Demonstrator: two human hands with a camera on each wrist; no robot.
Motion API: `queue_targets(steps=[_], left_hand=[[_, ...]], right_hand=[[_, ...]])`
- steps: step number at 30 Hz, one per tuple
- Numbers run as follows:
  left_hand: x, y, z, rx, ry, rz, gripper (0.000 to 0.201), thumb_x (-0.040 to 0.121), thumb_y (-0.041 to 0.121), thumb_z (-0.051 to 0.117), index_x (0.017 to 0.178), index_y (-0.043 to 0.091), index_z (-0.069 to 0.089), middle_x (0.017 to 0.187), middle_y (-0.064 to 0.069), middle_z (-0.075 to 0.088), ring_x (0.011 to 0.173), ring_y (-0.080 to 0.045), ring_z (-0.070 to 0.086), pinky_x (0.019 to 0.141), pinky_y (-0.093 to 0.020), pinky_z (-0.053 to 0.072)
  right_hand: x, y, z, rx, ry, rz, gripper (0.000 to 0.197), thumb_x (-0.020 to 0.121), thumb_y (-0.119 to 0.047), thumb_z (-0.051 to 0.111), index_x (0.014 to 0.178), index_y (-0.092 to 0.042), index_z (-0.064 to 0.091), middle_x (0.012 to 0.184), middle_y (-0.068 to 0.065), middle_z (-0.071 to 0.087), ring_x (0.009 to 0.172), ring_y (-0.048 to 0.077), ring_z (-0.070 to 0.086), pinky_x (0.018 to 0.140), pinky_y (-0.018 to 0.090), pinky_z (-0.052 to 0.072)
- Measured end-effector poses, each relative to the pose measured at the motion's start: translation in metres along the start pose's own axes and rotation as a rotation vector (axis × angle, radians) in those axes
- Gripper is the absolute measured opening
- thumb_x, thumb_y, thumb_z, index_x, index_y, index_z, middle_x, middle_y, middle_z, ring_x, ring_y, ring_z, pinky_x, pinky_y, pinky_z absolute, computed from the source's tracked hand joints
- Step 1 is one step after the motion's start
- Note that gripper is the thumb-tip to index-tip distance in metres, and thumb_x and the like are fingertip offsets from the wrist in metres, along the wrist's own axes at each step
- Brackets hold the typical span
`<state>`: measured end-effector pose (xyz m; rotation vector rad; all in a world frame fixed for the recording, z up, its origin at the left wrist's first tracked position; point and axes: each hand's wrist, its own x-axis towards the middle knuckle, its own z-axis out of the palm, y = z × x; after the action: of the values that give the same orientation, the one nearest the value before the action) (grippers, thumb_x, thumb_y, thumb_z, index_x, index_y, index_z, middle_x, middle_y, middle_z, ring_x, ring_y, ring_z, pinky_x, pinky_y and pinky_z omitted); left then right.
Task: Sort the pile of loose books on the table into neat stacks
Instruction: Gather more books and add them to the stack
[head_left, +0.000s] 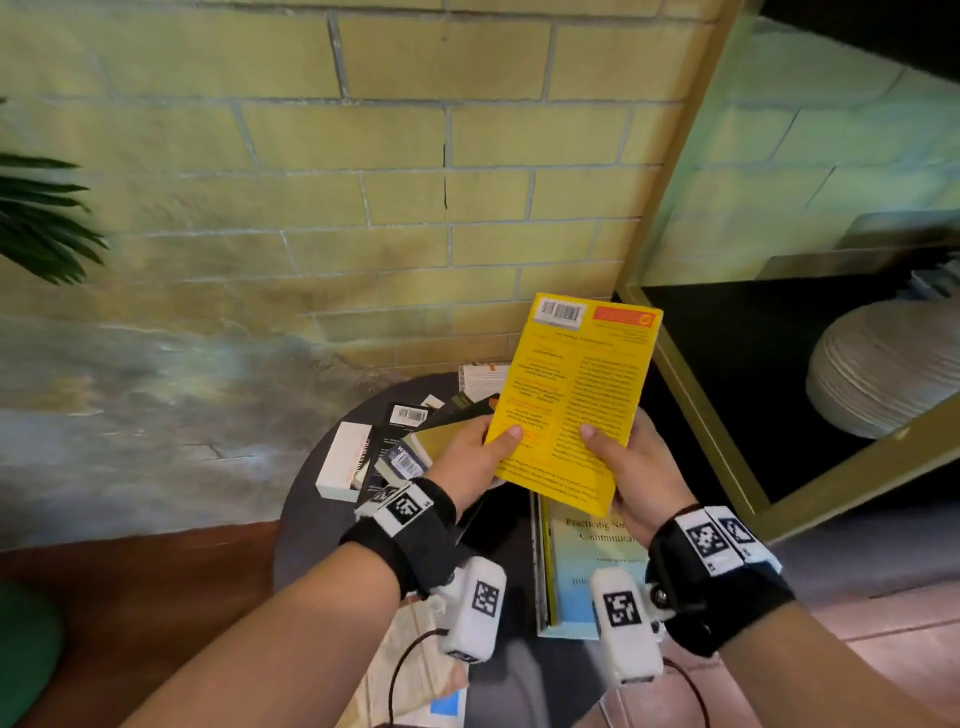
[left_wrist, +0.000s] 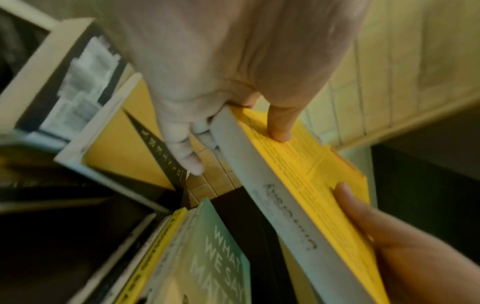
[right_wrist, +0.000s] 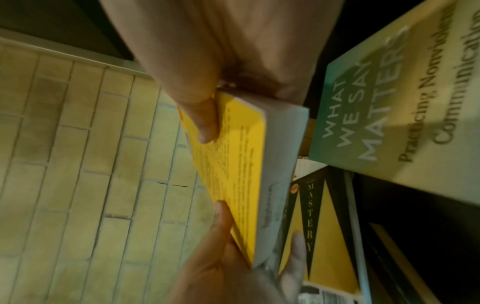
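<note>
A yellow paperback (head_left: 574, 400) is held up above the round dark table (head_left: 311, 519), back cover toward me, barcode at the top. My left hand (head_left: 480, 452) grips its lower left edge, thumb on the cover. My right hand (head_left: 631, 467) grips the lower right edge the same way. The wrist views show the yellow paperback (left_wrist: 306, 174) (right_wrist: 233, 174) pinched between thumbs and fingers. Under it lies a teal book (head_left: 582, 566) titled "What We Say Matters" on a small stack. A loose pile of books (head_left: 395, 447) lies to the left, with a black and yellow "Mastery" book (right_wrist: 319, 226) on it.
A brick wall (head_left: 363, 182) rises behind the table. A gold-framed dark shelf (head_left: 727, 415) with a ribbed white vase (head_left: 883, 364) stands at the right. Plant leaves (head_left: 41, 223) show at far left. A white boxy book (head_left: 345, 460) lies at the pile's left edge.
</note>
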<state>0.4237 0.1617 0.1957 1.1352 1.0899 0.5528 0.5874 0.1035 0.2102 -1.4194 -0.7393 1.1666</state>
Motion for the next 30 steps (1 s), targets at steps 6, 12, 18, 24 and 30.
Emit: queue_targets(steps=[6, 12, 18, 24, 30], left_hand=[[-0.006, 0.040, -0.018, -0.378, -0.044, -0.111, 0.079, 0.086, 0.075, 0.025, 0.142, 0.021, 0.042, 0.141, -0.005, 0.051, 0.124, -0.028, 0.055, 0.099, -0.047, 0.045], [-0.017, 0.050, -0.022, -0.485, 0.015, -0.142, 0.040, 0.094, 0.033, 0.052, 0.125, 0.008, 0.057, 0.111, -0.016, 0.069, 0.099, -0.024, 0.065, 0.093, -0.037, 0.050], [-0.027, 0.028, -0.007, -0.470, 0.000, -0.064, 0.033, 0.096, 0.001, 0.046, 0.121, 0.022, 0.048, 0.091, 0.000, 0.077, 0.072, -0.013, 0.072, 0.067, -0.026, 0.058], [-0.032, 0.018, 0.013, -0.515, 0.049, 0.033, 0.054, 0.093, -0.007, 0.045, 0.139, 0.019, 0.035, 0.107, 0.000, 0.071, 0.083, -0.017, 0.073, 0.078, -0.032, 0.058], [-0.025, 0.016, 0.034, -0.232, 0.091, 0.020, 0.069, 0.083, -0.016, 0.058, 0.143, 0.014, 0.039, 0.135, -0.006, 0.055, 0.117, -0.033, 0.059, 0.093, -0.042, 0.053]], right_hand=[[0.002, -0.038, -0.026, -0.408, -0.100, -0.322, 0.036, 0.086, -0.001, 0.063, 0.097, -0.034, 0.056, 0.097, -0.011, 0.068, 0.088, -0.008, 0.062, 0.082, 0.015, 0.048], [0.014, -0.035, -0.040, -0.753, -0.097, -0.777, 0.059, 0.071, 0.015, 0.063, 0.103, -0.035, 0.068, 0.113, -0.019, 0.062, 0.116, 0.006, 0.052, 0.104, 0.037, 0.041], [0.018, -0.029, -0.052, -0.734, 0.032, -0.255, 0.076, 0.083, -0.017, 0.070, 0.144, -0.037, 0.030, 0.157, -0.002, 0.015, 0.143, 0.020, 0.021, 0.116, 0.046, 0.025], [0.008, -0.034, -0.052, 0.074, -0.138, 0.153, 0.053, 0.100, -0.009, 0.037, 0.147, -0.032, 0.028, 0.123, 0.009, 0.063, 0.107, 0.026, 0.064, 0.082, 0.043, 0.055], [0.001, -0.040, -0.062, -0.264, -0.232, 0.030, 0.033, 0.093, -0.019, 0.057, 0.123, -0.033, 0.049, 0.112, -0.004, 0.067, 0.108, 0.021, 0.064, 0.088, 0.047, 0.054]])
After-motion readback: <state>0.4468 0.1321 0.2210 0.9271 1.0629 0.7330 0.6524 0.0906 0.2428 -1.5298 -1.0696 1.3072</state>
